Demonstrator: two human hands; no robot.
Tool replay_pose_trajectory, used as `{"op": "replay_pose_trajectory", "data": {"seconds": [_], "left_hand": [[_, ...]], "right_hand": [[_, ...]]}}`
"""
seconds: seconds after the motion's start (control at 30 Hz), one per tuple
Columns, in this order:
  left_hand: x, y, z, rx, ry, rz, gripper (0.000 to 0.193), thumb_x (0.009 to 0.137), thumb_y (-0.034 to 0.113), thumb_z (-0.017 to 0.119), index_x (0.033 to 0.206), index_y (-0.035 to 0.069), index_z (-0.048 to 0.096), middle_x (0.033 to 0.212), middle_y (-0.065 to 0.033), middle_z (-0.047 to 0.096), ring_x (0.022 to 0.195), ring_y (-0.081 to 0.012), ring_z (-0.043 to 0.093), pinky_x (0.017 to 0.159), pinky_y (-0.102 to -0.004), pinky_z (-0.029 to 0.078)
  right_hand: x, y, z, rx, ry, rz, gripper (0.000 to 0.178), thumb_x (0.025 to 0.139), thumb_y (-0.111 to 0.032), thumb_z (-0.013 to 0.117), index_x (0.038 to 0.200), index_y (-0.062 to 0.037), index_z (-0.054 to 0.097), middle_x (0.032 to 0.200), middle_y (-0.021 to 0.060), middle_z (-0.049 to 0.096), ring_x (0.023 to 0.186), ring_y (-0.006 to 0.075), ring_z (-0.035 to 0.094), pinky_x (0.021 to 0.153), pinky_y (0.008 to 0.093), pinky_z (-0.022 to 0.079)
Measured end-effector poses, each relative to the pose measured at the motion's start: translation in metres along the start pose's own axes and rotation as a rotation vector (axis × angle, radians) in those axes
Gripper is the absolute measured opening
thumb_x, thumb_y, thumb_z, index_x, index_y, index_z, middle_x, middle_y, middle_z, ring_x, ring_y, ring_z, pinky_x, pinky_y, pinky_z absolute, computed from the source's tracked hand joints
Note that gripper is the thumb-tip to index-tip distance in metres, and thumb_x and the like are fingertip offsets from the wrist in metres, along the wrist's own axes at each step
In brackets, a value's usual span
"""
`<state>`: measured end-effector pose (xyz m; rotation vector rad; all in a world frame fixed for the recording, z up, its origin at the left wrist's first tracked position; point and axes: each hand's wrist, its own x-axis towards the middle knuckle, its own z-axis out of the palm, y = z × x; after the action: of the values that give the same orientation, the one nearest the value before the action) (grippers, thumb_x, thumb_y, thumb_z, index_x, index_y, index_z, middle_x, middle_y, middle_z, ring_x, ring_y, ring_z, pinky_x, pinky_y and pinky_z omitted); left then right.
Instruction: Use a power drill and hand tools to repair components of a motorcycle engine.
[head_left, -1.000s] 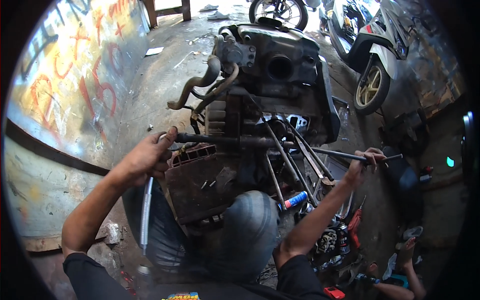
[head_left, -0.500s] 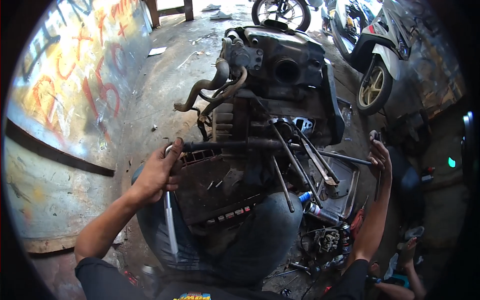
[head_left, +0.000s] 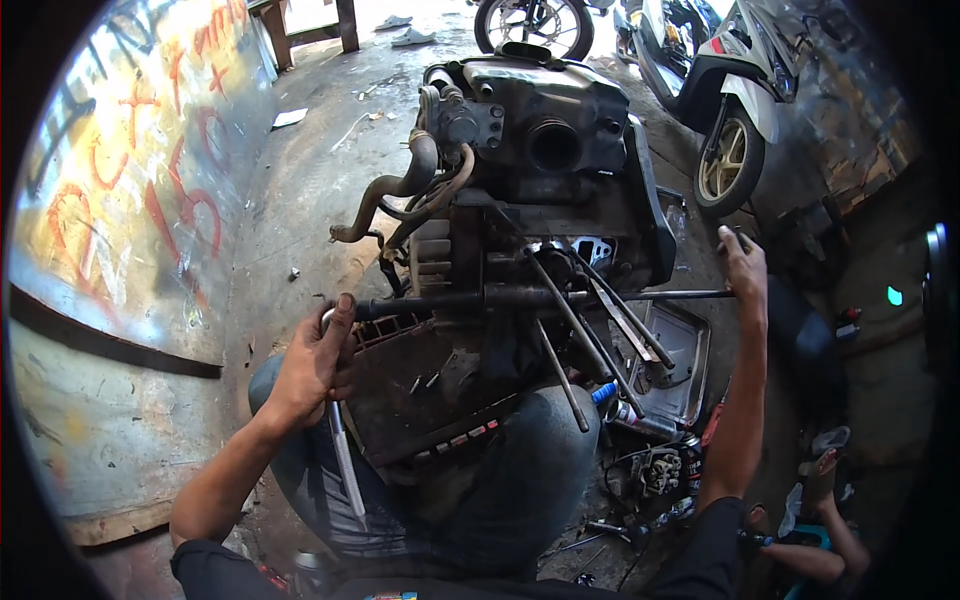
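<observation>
My left hand is closed around the bent corner of a chrome L-shaped wrench. Its free arm hangs down over my left thigh. From that grip a black shaft runs level across the front of the engine. A thinner metal rod carries on to the right, where my right hand is curled around its end; the fingertips are partly hidden. Several long metal bars stick out from the engine toward me, between my two hands.
A dark grate-like panel lies before my knees. Right of it are a metal tray, a spray can and loose tools. A white scooter stands at the far right. A painted metal wall rises at left. Another person's foot shows lower right.
The rod's right end has risen, so it lies more level, and my right hand has turned around it. The whole view has shifted slightly. My left hand keeps its hold.
</observation>
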<state>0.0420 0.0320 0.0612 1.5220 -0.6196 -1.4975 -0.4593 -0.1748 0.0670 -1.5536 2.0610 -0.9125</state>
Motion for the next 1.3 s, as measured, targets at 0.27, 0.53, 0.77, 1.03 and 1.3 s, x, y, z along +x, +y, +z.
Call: {"op": "replay_pose_trajectory", "data": {"seconds": [0.27,0.53,0.77,1.03,1.3], "left_hand": [[0.008,0.034,-0.004,0.126,-0.107,-0.208,0.04,0.097,0.056,0.052,0.094,0.016,0.046,0.06,0.009,0.032,0.042,-0.0013,0.027,0.038,-0.02,0.022],[-0.006,-0.01,0.005,0.077,0.065,0.083,0.038,0.099,0.052,0.051,0.104,0.014,0.048,0.059,0.0069,0.033,0.041,-0.0025,0.03,0.036,-0.0213,0.02],[-0.008,-0.014,0.005,0.089,0.096,0.223,0.037,0.099,0.052,0.051,0.098,0.015,0.046,0.059,0.0071,0.033,0.041,-0.0022,0.029,0.037,-0.02,0.019],[-0.002,0.016,0.0,0.064,-0.103,-0.033,0.04,0.097,0.052,0.054,0.09,0.014,0.046,0.06,0.0076,0.031,0.043,-0.0012,0.027,0.037,-0.0208,0.023],[-0.004,-0.022,0.0,0.036,-0.003,0.29,0.035,0.1,0.046,0.053,0.093,0.013,0.046,0.057,0.0068,0.032,0.038,-0.0027,0.027,0.035,-0.0221,0.022]], "right_hand": [[-0.046,0.02,0.015,1.258,1.157,-0.574,0.03,0.096,-0.021,0.052,0.068,-0.0104,0.05,0.056,-0.0045,0.031,0.05,0.0096,0.034,0.06,0.0293,0.041],[-0.048,0.016,0.048,1.529,0.882,0.13,0.035,0.098,-0.037,0.057,0.104,-0.003,0.051,0.1,0.0111,0.065,0.101,0.032,0.065,0.088,0.0468,0.051],[-0.05,0.066,0.048,2.041,0.716,0.099,0.042,0.103,-0.028,0.031,0.117,0.0065,0.051,0.11,0.0151,0.064,0.114,0.042,0.061,0.108,0.0673,0.035],[-0.04,0.096,0.062,3.166,-0.09,-0.049,0.028,0.097,-0.012,0.045,0.104,0.0012,0.068,0.087,0.0103,0.072,0.086,0.0241,0.07,0.095,0.0454,0.052],[-0.056,0.071,0.026,2.814,-0.286,0.62,0.017,0.084,0.003,0.052,0.082,0.0004,0.069,0.069,0.0066,0.061,0.061,0.0155,0.056,0.057,0.0277,0.043]]}}
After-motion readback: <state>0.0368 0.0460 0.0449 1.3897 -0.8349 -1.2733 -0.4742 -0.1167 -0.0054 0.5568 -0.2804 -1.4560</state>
